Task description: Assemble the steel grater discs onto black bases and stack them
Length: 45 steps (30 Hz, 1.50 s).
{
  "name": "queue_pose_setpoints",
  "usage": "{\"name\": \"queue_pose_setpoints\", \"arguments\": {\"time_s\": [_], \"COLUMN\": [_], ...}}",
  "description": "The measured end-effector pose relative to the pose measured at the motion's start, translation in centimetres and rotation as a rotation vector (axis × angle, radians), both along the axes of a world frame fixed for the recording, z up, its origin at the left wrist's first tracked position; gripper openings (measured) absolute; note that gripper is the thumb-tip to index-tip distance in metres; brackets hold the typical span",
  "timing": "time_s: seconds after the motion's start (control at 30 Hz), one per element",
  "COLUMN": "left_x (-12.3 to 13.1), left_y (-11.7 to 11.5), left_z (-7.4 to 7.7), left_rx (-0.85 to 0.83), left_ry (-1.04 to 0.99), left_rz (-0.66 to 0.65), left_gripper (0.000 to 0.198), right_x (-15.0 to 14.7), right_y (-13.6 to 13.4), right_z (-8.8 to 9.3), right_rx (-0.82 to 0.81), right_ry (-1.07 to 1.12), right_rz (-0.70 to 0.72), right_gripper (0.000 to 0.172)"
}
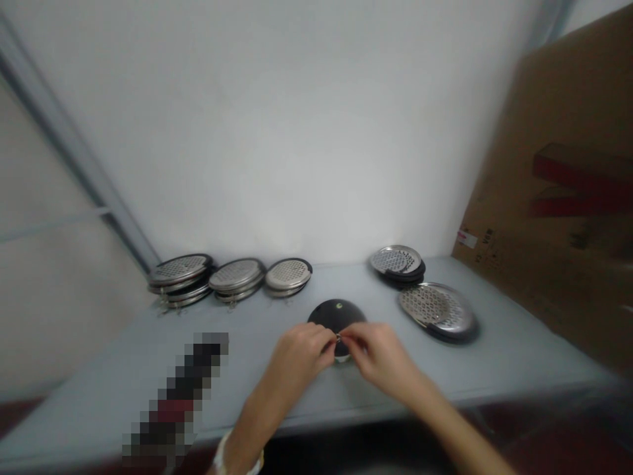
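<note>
My left hand (310, 346) and my right hand (374, 349) meet over a round black dome-shaped piece (337, 313) on the table, which has a small yellow-green mark near its top. Thumb and fingers of both hands pinch a small, thin, shiny piece (338, 338) between them, ring-like but too small to make out surely. The hands cover much of the dome's near side. A pale bit shows at its lower edge.
Stacks of round metal graters with black rims (180, 269), (237, 274) and a third stack (289, 275) stand back left, small pieces dangling from them. More graters (395, 260) and a tilted grater (438, 310) lie right. A pixelated dark object (182, 396) lies front left; a cardboard box (554, 218) stands right.
</note>
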<state>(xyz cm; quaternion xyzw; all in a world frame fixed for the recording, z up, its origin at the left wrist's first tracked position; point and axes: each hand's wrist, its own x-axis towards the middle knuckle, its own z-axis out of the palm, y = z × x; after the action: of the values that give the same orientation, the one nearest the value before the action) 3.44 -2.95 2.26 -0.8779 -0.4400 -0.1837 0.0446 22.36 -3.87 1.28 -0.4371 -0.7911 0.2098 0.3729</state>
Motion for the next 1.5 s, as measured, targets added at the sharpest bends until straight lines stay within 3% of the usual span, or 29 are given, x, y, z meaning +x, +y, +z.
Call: {"name": "queue_pose_setpoints", "arguments": {"time_s": [0.23, 0.5, 0.7, 1.17, 1.3, 1.5], "left_x": [0.1, 0.0, 0.1, -0.4, -0.4, -0.6], "left_y": [0.0, -0.1, -0.3, 0.1, -0.2, -0.5], "left_z": [-0.1, 1.0, 1.9, 1.0, 1.6, 2.6], "left_rx": [-0.015, -0.345, -0.515, -0.259, -0.341, -0.427], "left_ry": [-0.022, -0.536, -0.716, -0.619, -0.622, -0.679], "left_rz": [0.020, -0.077, -0.083, 0.021, 0.029, -0.061], "left_gripper": [0.011, 0.011, 0.015, 0.015, 0.015, 0.016], "right_x": [-0.2, 0.1, 0.0, -0.4, -0.6, -0.3], "right_y": [0.0, 0.3, 0.2, -0.3, -0.2, -0.3], "right_z": [0.0, 0.5, 0.7, 0.3, 0.3, 0.7], "right_rx": [-0.045, -0.177, -0.274, -0.175, -0.188, -0.197], "right_ry": [0.040, 0.315, 0.475, 0.117, 0.131, 0.151], "right_rz": [0.003, 0.047, 0.146, 0.072, 0.089, 0.073], "right_gripper": [0.021, 0.022, 0.024, 0.024, 0.024, 0.026]}}
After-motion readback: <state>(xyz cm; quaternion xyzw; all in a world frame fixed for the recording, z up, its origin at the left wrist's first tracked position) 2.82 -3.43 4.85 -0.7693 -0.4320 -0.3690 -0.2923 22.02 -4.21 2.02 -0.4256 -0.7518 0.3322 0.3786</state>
